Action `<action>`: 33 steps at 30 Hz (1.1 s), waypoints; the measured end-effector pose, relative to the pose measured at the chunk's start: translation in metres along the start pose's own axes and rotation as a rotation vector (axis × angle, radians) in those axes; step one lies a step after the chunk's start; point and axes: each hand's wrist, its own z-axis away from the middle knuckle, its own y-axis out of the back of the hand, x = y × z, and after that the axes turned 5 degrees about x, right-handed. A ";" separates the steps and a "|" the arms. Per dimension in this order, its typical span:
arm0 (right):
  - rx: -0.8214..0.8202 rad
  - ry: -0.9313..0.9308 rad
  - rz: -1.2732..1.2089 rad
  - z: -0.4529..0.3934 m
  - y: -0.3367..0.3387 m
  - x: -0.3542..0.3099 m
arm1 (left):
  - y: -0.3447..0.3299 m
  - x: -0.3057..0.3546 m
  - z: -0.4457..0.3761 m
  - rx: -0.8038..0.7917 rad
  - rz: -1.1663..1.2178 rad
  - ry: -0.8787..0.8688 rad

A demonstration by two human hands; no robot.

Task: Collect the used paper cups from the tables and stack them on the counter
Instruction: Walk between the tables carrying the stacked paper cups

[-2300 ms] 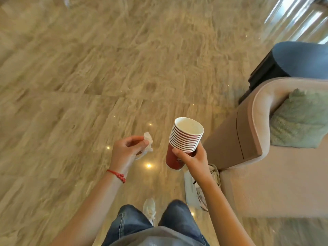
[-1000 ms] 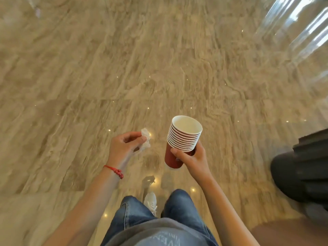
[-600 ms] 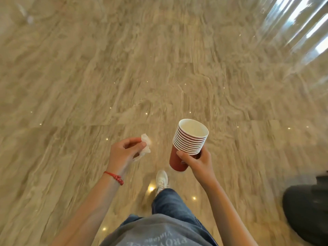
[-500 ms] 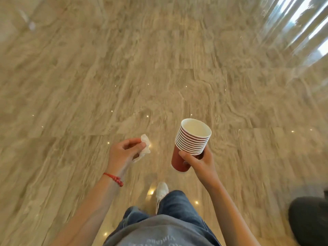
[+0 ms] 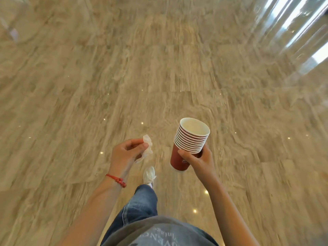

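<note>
Over a marble floor [image 5: 177, 68], the right hand [image 5: 198, 161] grips a stack of red cups [image 5: 189, 143] while the left hand [image 5: 124, 155] pinches a crumpled tissue [image 5: 148, 148].

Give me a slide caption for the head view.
Right hand carries nested red cups; left hand holds crumpled tissue.

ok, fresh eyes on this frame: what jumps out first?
The nested stack of red paper cups, held upright in the right hand at centre frame. Next, the crumpled white tissue pinched in the left hand beside it. Behind both, glossy beige marble floor fills the view; no table or counter shows.
</note>
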 end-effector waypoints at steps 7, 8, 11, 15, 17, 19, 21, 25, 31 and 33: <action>0.008 -0.009 0.003 -0.178 -0.041 -0.052 | -0.046 0.098 -0.169 -0.030 -0.044 -0.033; 0.012 -0.014 -0.010 -0.198 -0.045 -0.059 | -0.055 0.110 -0.189 -0.035 -0.051 -0.032; 0.035 -0.023 -0.008 -0.263 -0.050 -0.068 | -0.084 0.132 -0.247 -0.056 -0.059 -0.016; 0.037 -0.017 0.006 -0.364 -0.054 -0.074 | -0.134 0.157 -0.330 -0.068 -0.064 -0.001; 0.022 -0.014 -0.001 -0.421 -0.055 -0.080 | -0.162 0.172 -0.376 -0.053 -0.063 -0.002; 0.024 -0.004 -0.002 -0.479 -0.055 -0.091 | -0.190 0.192 -0.420 -0.060 -0.055 -0.007; 0.007 0.001 -0.004 -0.541 -0.051 -0.106 | -0.222 0.216 -0.467 -0.047 -0.056 -0.003; 0.007 0.021 0.012 -0.641 -0.047 -0.143 | -0.273 0.267 -0.539 -0.039 -0.058 -0.050; 0.028 0.004 0.021 -0.778 -0.048 -0.166 | -0.339 0.321 -0.656 -0.038 -0.074 -0.047; 0.037 -0.003 0.026 -0.828 -0.052 -0.168 | -0.362 0.334 -0.702 -0.052 -0.072 -0.040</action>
